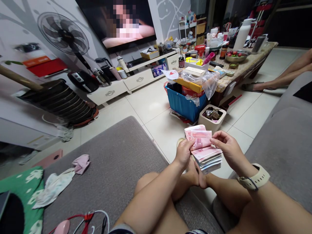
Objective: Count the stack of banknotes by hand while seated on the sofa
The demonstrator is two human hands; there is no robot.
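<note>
My left hand (184, 152) is closed around a thick stack of banknotes (207, 159), its thumb pressing on the upper notes. The stack is bent open: pink notes fold upward at the top, while the lower part fans out with pink, pale and bluish edges. With thumb and fingers pinched together, my right hand (225, 143) grips the right edge of a pink banknote (201, 138) on the raised part. A light-coloured watch (254, 178) is on my right wrist. Both hands are held above my crossed legs.
Around me is a grey sofa (109, 156) with cloths (58, 185) and cables (87, 219) at left. Ahead stand a small bin (212, 120), a blue box (184, 105) and a loaded table (226, 83). Another person's legs (280, 78) show at far right.
</note>
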